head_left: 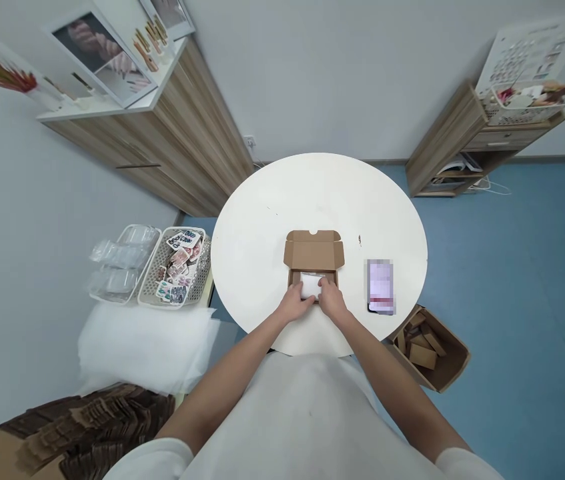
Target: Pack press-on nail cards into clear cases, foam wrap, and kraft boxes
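Note:
A small brown cardboard box (313, 255) stands on the white round table with its lid folded back, away from me. Inside its tray lies a white wrapped packet (311, 285). My left hand (295, 303) grips the packet's left side, its thumb along the near edge. On the opposite side, my right hand (331, 297) has its fingers curled at the packet's right edge. Both hands partly cover the box's front wall and sides. What the white wrapping contains is hidden.
A phone (381, 287) lies on the table (262, 200) to the right. Below it stands a carton of small folded boxes (435, 350). Left are a basket of printed cards (177, 267), clear plastic packs (125, 260), white foam sheets (147, 347) and stacked flat cardboard (87, 433).

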`<state>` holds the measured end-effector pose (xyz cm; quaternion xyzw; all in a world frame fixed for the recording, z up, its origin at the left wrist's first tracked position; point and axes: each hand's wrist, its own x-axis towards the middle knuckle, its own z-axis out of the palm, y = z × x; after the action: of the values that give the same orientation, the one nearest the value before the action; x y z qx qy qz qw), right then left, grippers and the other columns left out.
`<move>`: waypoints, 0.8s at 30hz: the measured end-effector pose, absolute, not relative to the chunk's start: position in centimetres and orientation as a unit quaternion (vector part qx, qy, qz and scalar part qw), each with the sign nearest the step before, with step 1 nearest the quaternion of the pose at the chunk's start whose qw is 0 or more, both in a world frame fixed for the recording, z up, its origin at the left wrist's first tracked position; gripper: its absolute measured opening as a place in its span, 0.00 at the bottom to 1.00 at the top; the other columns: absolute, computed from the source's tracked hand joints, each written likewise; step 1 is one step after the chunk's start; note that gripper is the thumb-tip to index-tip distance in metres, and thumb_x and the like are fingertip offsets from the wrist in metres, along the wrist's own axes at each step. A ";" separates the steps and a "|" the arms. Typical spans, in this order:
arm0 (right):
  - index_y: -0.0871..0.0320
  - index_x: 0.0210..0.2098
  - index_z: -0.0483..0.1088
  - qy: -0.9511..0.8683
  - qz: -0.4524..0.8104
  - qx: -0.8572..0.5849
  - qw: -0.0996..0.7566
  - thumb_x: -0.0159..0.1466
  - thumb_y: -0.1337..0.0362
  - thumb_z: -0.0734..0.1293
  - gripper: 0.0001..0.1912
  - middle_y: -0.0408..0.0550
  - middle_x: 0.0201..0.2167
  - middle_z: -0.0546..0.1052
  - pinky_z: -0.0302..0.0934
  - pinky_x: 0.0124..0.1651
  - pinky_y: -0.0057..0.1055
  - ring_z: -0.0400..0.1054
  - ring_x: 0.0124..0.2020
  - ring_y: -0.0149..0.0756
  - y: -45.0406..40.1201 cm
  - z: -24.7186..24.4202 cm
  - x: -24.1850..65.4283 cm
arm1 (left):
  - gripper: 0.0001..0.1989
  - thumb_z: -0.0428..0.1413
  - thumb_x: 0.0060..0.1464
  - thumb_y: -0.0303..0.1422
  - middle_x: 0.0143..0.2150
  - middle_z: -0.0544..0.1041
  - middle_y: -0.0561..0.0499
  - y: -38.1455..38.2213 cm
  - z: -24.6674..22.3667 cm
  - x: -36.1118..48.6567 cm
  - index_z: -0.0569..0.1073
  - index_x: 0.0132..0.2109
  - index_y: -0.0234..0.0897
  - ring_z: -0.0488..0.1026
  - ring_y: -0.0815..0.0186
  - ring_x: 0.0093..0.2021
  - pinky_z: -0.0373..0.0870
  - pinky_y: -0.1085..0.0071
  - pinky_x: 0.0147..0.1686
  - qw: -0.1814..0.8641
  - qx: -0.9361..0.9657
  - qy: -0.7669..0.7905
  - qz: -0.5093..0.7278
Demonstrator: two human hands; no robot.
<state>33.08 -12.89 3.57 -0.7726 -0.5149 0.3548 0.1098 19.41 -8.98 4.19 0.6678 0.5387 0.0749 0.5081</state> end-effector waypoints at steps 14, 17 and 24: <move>0.57 0.43 0.64 -0.444 0.285 -0.783 0.329 0.57 0.58 0.59 0.16 0.50 0.42 0.68 0.60 0.39 0.36 0.65 0.37 0.37 -16.2 5.4 36.2 | 0.21 0.50 0.50 0.42 0.51 0.66 0.41 -7.6 6.2 15.1 0.66 0.49 0.36 0.64 0.58 0.51 0.60 0.62 0.49 0.469 0.676 0.535 0.191; 0.57 0.44 0.64 -0.315 0.352 -0.790 0.390 0.55 0.50 0.60 0.23 0.52 0.45 0.69 0.61 0.40 0.36 0.65 0.40 0.38 -15.7 4.8 38.6 | 0.23 0.49 0.50 0.47 0.51 0.67 0.40 -4.3 6.4 14.5 0.66 0.47 0.36 0.66 0.59 0.49 0.63 0.64 0.46 0.531 0.578 0.590 0.190; 0.56 0.49 0.62 -0.146 0.541 -0.697 0.448 0.57 0.42 0.51 0.31 0.53 0.52 0.66 0.61 0.39 0.33 0.64 0.45 0.39 -12.7 4.6 40.7 | 0.35 0.37 0.49 0.58 0.52 0.67 0.36 1.0 7.1 16.2 0.64 0.50 0.34 0.68 0.57 0.49 0.67 0.66 0.39 0.675 0.461 0.558 0.143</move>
<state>40.73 -12.65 4.59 -0.6968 -0.1463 0.5408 0.4479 16.22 0.97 7.09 0.4610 0.5580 0.1429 0.6750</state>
